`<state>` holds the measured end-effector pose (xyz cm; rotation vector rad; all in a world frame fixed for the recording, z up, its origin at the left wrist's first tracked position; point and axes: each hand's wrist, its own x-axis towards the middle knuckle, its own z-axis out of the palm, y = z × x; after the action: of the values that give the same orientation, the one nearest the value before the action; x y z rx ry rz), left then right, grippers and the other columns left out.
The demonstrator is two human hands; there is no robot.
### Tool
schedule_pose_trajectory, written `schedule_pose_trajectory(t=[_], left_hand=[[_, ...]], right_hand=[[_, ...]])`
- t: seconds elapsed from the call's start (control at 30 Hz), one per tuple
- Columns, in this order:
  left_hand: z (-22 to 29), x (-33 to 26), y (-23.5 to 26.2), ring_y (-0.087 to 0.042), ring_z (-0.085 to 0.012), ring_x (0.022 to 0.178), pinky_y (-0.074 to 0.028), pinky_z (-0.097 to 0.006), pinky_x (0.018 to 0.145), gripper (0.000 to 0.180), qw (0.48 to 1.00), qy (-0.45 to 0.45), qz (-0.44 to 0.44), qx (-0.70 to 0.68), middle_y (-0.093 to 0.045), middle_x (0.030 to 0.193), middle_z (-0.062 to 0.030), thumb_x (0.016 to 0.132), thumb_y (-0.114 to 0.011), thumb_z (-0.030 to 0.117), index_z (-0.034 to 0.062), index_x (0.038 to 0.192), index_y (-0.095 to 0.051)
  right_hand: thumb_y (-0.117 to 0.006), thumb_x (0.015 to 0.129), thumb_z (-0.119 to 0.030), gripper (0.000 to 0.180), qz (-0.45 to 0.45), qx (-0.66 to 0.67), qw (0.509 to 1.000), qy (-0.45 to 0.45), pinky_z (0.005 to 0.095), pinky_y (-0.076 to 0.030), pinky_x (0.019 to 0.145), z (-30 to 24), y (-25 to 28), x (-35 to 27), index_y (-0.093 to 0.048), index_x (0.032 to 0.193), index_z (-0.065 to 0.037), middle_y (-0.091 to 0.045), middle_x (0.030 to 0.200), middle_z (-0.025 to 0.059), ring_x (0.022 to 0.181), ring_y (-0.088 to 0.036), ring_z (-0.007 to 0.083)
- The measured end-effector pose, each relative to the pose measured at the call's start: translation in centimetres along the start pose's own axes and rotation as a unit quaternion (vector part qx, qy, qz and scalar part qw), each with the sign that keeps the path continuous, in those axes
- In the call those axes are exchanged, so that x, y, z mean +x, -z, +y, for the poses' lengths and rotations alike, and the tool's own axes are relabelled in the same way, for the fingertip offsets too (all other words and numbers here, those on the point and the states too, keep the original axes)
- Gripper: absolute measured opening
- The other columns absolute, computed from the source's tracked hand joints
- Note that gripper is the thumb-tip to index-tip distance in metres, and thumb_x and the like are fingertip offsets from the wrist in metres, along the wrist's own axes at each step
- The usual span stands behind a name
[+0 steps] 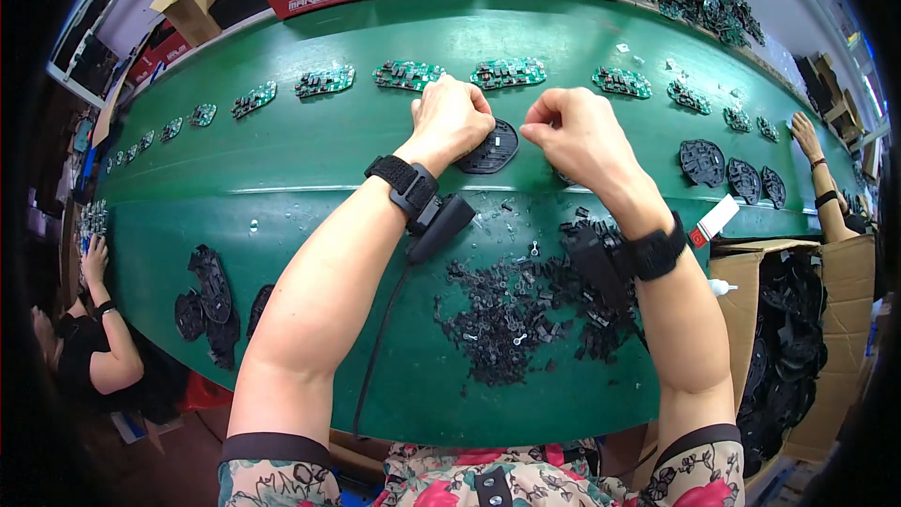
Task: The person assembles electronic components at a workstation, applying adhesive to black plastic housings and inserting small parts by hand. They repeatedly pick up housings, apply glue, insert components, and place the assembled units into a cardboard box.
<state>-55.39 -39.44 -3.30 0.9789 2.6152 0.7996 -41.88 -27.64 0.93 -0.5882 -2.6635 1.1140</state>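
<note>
Left hand (450,120) is bent over the left edge of a black shell (496,152) lying mid-table, can't tell if it's gripping. Right hand (580,131) is apart from it, just right of the shell, fingertips curled in, maybe holding something, can't tell. Green circuit boards (508,73) line the far side, small black parts (493,319) heaped nearer.

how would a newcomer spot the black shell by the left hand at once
On the long green table, find the row of green circuit boards, then the left hand just below. The rounded black shell lies partly under that hand. Unlike the black shells lying uncovered farther right, it is partly hidden by a hand.
</note>
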Motion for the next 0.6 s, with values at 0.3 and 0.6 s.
schedule_pose_trajectory(t=[0.3,0.6], left_hand=[[0.7,1.0,-0.4,-0.067,-0.0200,0.079,-0.050,-0.034,0.079,0.013,0.994,0.104,-0.013,0.041,-0.070,0.077,-0.0059,0.064,-0.072,0.019,0.0118,0.075,-0.072],[0.9,1.6,-0.6,-0.061,-0.0240,0.102,-0.044,-0.038,0.090,0.014,0.988,0.149,-0.046,0.022,-0.068,0.098,-0.0059,0.068,-0.070,0.019,0.0193,0.082,-0.073]], right_hand=[[-0.066,0.070,-0.011,0.010,-0.047,-0.075,0.995,-0.047,0.0408,-0.053,0.081,1.6,-3.6,4.2,-0.071,0.077,-0.007,-0.069,0.084,0.0200,0.086,-0.067,0.0349],[-0.069,0.070,-0.017,0.021,-0.116,-0.085,0.986,-0.086,0.0401,-0.053,0.084,1.6,-3.2,5.9,-0.073,0.086,-0.004,-0.069,0.092,0.0222,0.093,-0.067,0.0351]])
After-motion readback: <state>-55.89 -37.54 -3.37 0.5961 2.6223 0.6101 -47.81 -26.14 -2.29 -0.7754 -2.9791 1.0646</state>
